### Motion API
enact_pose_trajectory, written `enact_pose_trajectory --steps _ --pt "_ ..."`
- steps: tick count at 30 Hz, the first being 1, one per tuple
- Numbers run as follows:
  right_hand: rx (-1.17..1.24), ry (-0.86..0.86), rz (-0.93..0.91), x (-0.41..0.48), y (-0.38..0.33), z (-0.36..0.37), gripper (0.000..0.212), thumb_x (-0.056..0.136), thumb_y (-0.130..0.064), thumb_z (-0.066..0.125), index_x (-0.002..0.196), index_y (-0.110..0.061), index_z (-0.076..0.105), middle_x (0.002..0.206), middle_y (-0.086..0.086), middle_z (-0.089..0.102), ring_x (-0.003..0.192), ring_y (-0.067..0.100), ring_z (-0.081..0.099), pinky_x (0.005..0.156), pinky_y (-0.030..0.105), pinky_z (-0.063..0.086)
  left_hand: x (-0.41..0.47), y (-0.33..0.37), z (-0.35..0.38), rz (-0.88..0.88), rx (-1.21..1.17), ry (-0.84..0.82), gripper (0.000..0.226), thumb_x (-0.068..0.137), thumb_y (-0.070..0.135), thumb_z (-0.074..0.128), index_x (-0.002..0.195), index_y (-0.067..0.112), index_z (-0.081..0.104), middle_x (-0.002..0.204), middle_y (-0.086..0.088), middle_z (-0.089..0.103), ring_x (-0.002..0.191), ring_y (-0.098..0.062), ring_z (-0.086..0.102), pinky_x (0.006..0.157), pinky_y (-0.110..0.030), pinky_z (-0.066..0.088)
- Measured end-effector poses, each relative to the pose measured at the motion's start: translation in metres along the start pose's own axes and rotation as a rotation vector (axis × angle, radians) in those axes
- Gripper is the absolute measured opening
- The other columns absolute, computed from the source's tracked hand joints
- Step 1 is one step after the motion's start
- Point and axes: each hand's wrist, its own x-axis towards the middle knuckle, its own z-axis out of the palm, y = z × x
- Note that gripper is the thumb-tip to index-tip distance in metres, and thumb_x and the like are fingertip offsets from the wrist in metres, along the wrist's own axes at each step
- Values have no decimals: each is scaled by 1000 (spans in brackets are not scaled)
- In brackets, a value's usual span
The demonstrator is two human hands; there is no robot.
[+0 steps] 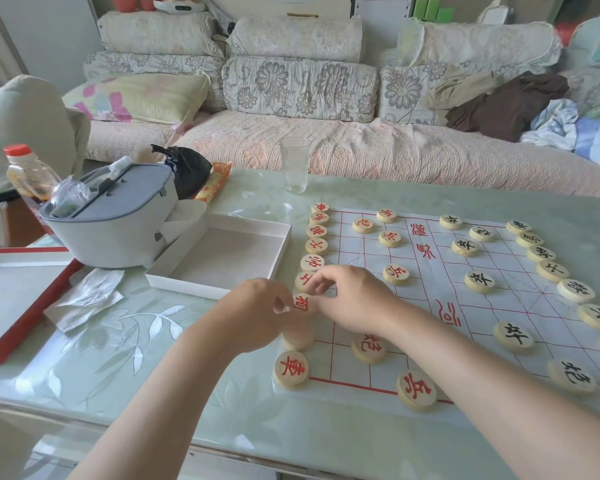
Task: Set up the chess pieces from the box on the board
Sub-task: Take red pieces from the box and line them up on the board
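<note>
A white cloth board (440, 282) with red grid lines lies on the table. Round wooden pieces with red characters line its left edge, and black-character pieces (575, 291) line its right edge. My left hand (257, 313) and my right hand (347, 296) meet at the left edge, both pinching a red-character piece (301, 303). Just below it a blank-looking piece (297, 336) is partly hidden by my left hand. A red piece (291, 368) sits at the near left corner. The white box (219, 259) beside the board holds nothing.
A grey container (118, 216) with a bottle (28, 174) behind it stands at the left. An empty glass (294, 164) stands beyond the board. Crumpled plastic (87, 296) and a red-edged lid (18, 296) lie at the left. A sofa runs behind the table.
</note>
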Motion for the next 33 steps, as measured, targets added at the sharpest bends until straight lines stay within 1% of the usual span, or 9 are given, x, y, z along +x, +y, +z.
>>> enact_pose_trajectory --steps 3,5,7,11,14,19,24,26,33 --pt "-17 94 23 8 2 -11 11 88 -38 63 99 -37 65 99 -19 66 80 4 58 68 26 44 10 0 -4 45 41 160 15 90 38 59 103 32 65 100 10 59 92 -12 57 76 -26 46" --pt "-57 119 52 14 4 -15 12 87 -38 66 98 -37 65 96 -19 65 82 5 58 65 25 41 20 0 -4 93 103 214 17 93 31 54 106 32 65 103 9 59 99 -14 53 77 -26 42" --pt "-106 102 66 18 7 -16 15 86 -41 67 100 -37 64 96 -19 63 87 7 59 65 27 40 30 1 0 115 152 221 23 95 27 50 112 33 64 110 8 60 105 -15 49 79 -25 39" --pt "-94 52 76 25 9 -12 23 82 -47 71 101 -37 65 97 -18 63 93 9 60 72 29 44 50 2 9 118 264 191 33 96 26 44 125 35 58 124 10 59 117 -16 44 95 -30 35" --pt "-67 21 53 29 12 -8 27 78 -47 76 100 -36 66 97 -18 64 94 8 60 74 29 46 60 1 16 127 324 149 36 96 23 42 125 35 58 119 10 64 117 -15 44 94 -29 30" --pt "-60 42 22 33 15 -4 24 80 -48 74 100 -37 67 101 -19 65 89 7 56 67 26 37 65 4 19 136 351 126 34 96 26 44 124 38 60 115 13 66 113 -14 47 95 -29 29" --pt "-48 10 20 35 15 -3 16 83 -32 68 95 -41 63 105 -20 65 95 6 57 74 26 40 62 3 18 97 349 154 30 96 27 42 113 35 65 104 10 67 108 -16 49 90 -28 32" --pt "-50 -3 13 34 14 -3 17 83 -32 67 93 -43 60 105 -20 64 95 7 57 76 26 42 60 3 19 102 362 170 30 96 27 41 112 35 65 104 9 68 107 -16 49 89 -28 32" --pt "-55 9 -8 34 14 0 17 84 -35 69 100 -41 65 105 -19 63 96 8 58 80 28 46 58 3 19 91 336 148 32 96 25 41 115 35 65 109 10 66 111 -16 48 90 -29 31"
